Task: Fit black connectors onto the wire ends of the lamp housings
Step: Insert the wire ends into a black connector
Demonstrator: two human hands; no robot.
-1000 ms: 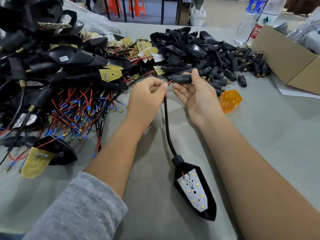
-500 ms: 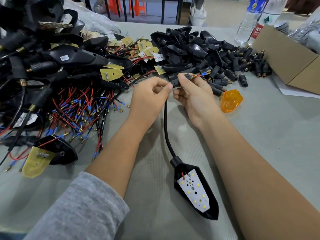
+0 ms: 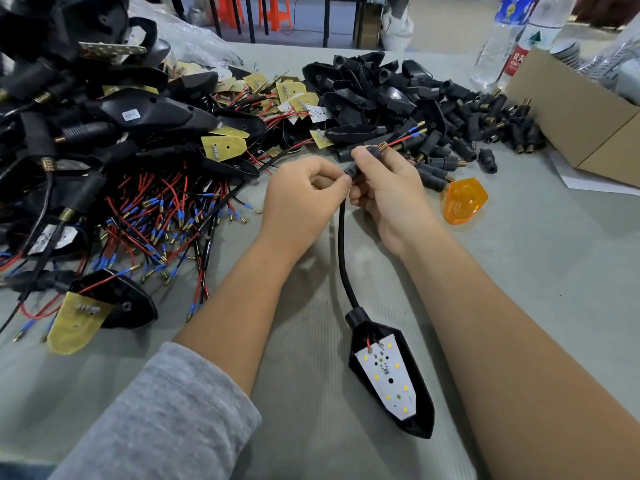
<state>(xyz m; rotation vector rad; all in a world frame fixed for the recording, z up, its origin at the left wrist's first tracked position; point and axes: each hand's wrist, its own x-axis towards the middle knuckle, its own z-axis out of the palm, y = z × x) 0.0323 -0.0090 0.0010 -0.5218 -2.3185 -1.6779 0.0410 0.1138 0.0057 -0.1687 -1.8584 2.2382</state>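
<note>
We are working in the middle of the fitting step: the black connector (image 3: 363,160) is already threaded over the wire ends (image 3: 410,133), whose red and black leads with blue sleeves and brass tips are poking out past its brass spring end, toward the heap of loose connectors (image 3: 485,133). Our right hand (image 3: 388,188) is pinching the connector between thumb and fingers, just beyond the top end of the black cable (image 3: 341,244). Our left hand (image 3: 304,199) is gripping the cable's top end, fingers curled, touching the right hand's fingertips. The cable is running back toward us to the lamp housing (image 3: 394,379), which is lying on the worktop (image 3: 519,271) between our forearms, LED board facing up.

We judge the connector is not yet fully seated on the cable's sheath, though the fingers are hiding the joint, so we cannot tell. The next move is calling for the left hand to brace the cable while the right slides the connector down toward the housing until it is sitting snug, keeping the leads straight. To the right of the housing's cable, an orange lens (image 3: 464,202) is lying beside the right hand.
</note>
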